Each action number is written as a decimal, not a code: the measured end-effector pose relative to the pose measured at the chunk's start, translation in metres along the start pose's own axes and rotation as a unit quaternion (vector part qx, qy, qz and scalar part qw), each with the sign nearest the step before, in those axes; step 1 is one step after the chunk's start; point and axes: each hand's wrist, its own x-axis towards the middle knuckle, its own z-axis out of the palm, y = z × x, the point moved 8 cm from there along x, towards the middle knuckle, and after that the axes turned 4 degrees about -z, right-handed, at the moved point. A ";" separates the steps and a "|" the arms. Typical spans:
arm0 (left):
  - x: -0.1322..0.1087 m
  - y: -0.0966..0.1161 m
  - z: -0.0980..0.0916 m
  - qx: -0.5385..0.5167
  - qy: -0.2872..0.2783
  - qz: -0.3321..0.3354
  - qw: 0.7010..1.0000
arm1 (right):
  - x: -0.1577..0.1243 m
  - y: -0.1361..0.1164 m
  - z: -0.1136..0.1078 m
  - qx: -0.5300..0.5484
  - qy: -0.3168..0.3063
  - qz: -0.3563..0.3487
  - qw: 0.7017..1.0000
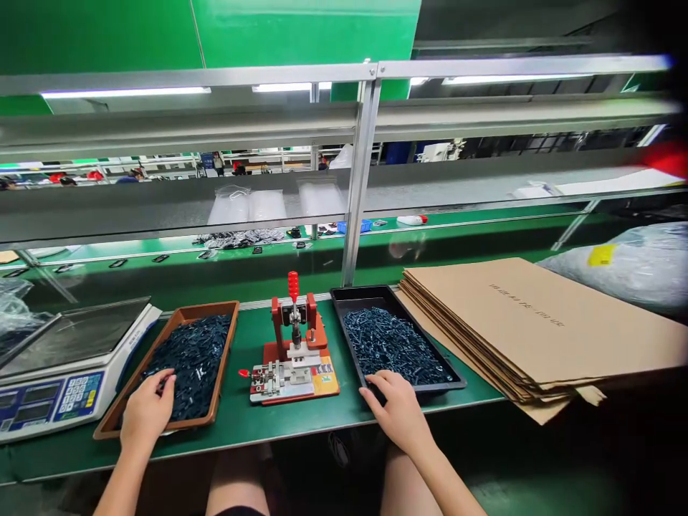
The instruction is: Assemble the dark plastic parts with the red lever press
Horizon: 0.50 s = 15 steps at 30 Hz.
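My left hand [146, 410] is over the near part of a brown tray [219, 383] holding a heap of small dark, flat pieces [196, 358]. Its thumb and forefinger curl close together; whatever lies between them is too small to make out. My right hand [398, 408] lies at the near left corner of a black tray [454, 383], its thumb and fingers somewhat apart at the rim. Thin dark pieces like screws or pins [390, 344] fill that tray. Between the trays stands a red toggle-clamp fixture [293, 358] with its red handle upright, touched by neither hand.
A digital scale [75, 365] sits at the left. Stacked brown cardboard sheets [537, 322] lie right of the black tray, with a filled plastic bag [628, 258] behind. A metal post [357, 193] rises behind the fixture. Clear plastic bags [250, 204] rest on a shelf beyond.
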 end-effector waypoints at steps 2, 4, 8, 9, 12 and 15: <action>0.000 0.001 0.001 -0.006 0.010 0.017 1.000 | 0.006 0.013 -0.010 0.016 0.000 0.009 1.000; -0.001 0.007 -0.002 -0.018 0.025 0.037 0.999 | 0.017 0.033 -0.014 0.010 -0.022 0.025 0.999; -0.005 0.022 -0.020 -0.056 0.038 0.040 0.997 | 0.043 0.077 0.016 -0.019 -0.176 0.064 0.982; -0.006 0.024 -0.025 -0.063 0.040 0.029 0.997 | 0.047 0.084 0.027 -0.024 -0.215 0.064 0.974; -0.014 0.031 -0.037 -0.098 0.047 0.025 0.994 | 0.053 0.096 0.048 -0.013 -0.270 0.046 0.962; -0.033 0.044 -0.036 -0.171 0.033 0.050 0.983 | 0.052 0.106 0.048 0.031 -0.248 0.062 0.966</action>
